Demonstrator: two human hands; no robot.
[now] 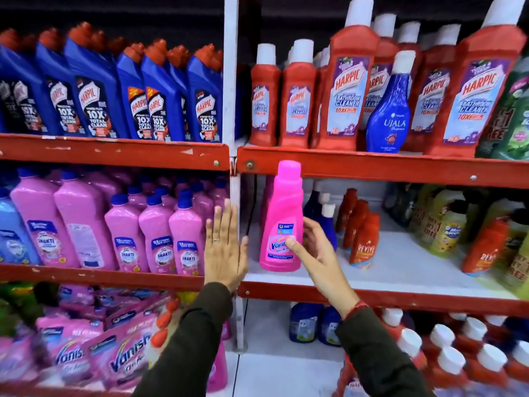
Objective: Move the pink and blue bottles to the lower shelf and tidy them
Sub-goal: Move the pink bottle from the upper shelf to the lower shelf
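We hold the pink bottle [282,222] w/ right hand [315,247] fingers wrapped round it, at the lower shelf [400,293] front-left edge; left hand [226,247] open. Set it upright, label out.

free: lower shelf [400,262] middle, bare | blocked: red bottles [362,236] behind, pink bottle [282,222] at left

Two bare hands in dark olive-brown long sleeves

The left hand [226,250] wears a thin silver-coloured band ring [216,240] on one finger, and its dark olive-brown fabric sleeve [186,339] ends at the wrist. The right hand [317,253] carries a red thread wristband [355,308] just above the cuff of the matching dark sleeve [380,356]. Fingernails are short and unpainted.
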